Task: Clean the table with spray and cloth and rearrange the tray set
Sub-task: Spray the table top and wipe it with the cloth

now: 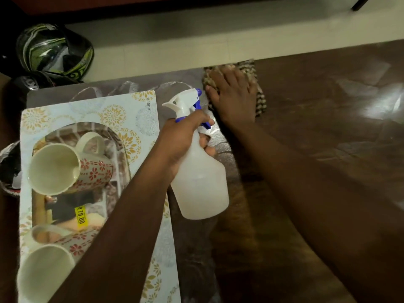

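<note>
My left hand [185, 136] grips the neck of a white spray bottle [200, 178] with a blue trigger, held over the table's middle with the nozzle pointing away from me. My right hand [232, 95] presses flat, fingers spread, on a brown checked cloth [260, 99] near the table's far edge. At the left, a shiny tray [118, 154] lies on a floral placemat [140, 112]. Two cream mugs with red flowers lie on the tray, one mug [65, 169] farther away, the other mug [48, 267] partly under my left arm.
The dark wooden table [317, 138] stretches to the right, with glossy reflections. A green and black helmet [54, 49] sits beyond the table's far left corner, on a pale floor. Another dark object [8, 169] pokes out at the left edge.
</note>
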The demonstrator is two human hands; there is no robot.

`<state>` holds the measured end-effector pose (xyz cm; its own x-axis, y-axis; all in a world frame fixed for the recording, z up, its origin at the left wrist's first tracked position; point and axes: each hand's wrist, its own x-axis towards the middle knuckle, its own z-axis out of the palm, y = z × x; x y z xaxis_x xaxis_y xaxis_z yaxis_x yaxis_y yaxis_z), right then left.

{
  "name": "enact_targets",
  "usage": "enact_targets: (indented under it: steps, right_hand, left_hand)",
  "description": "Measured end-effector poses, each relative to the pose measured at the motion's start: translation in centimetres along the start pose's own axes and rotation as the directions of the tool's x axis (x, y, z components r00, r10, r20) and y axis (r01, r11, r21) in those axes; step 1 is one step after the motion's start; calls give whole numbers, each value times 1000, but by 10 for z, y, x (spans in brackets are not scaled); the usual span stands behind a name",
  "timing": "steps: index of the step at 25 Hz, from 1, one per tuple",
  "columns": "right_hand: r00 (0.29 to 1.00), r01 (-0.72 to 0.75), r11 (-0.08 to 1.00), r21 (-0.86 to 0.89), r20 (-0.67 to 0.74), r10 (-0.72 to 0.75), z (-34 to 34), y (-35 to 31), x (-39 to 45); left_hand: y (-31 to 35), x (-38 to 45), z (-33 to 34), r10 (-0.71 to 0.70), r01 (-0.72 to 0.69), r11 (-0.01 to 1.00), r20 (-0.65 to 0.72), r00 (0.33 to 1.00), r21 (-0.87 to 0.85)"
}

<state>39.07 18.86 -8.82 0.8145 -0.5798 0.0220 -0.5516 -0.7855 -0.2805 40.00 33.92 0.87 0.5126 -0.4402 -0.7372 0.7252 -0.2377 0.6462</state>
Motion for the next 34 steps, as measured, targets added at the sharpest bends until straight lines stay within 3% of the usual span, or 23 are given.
enact_targets:
  steps: [2,3,6,8,10,12,13,16,17,20,22,28,31,34]
  right_hand:
    - [975,218,976,-17,44,-217,10,4,-20]
    - [974,227,973,-40,40,-225,7,19,-26]
    - [990,-139,990,37,-25,140,-8,38,7]
    - [978,-200,979,28,-52,201,-2,10,25]
    - [1000,-6,1000,24,-20,6,6,-18,18]
    - [975,215,977,18,48,-215,15,-16,-10]
    - [968,243,970,6,66,-242,13,-6,-13]
    - [999,-16,997,76,35,13,6,-20,20]
    - [999,-40,997,69,38,37,10,-36,26]
    - [974,212,975,70,68,-217,20,-80,8]
    - [944,313,947,76,86,-319,24,-75,-12]
    - [973,197,980,27,115,-199,25,-93,33]
    - [965,215,973,81,138,-225,25,-90,-15]
    - [924,369,927,69,79,-374,19,-62,-94]
  left_hand:
    - [0,-2,1,2,-2,1000,-7,1000,17]
    - [1,-3,0,-11,11,1000,-2,1000,19]
    - [11,-6,-15,1,-1,1000,-29,1000,20]
    - [14,-3,-25,26,-24,998,-45,999,60]
    - [10,1,-30,38,-33,996,-59,998,81]
    - [8,-3,-32,33,-28,996,-61,998,88]
    - [7,-6,-33,20,-16,996,-51,999,89]
    - [10,-15,-47,23,-16,996,-78,997,88]
    - [12,-16,-50,27,-20,997,-87,996,79]
    - [10,-15,-64,31,-22,997,-128,991,71]
    - [8,-19,-69,11,-3,998,-116,993,68]
    - [4,-21,-82,33,-26,997,-96,995,68]
    - [-4,-26,-86,12,-7,999,-94,995,51]
    - [-10,-40,-81,-7,11,999,-84,996,49]
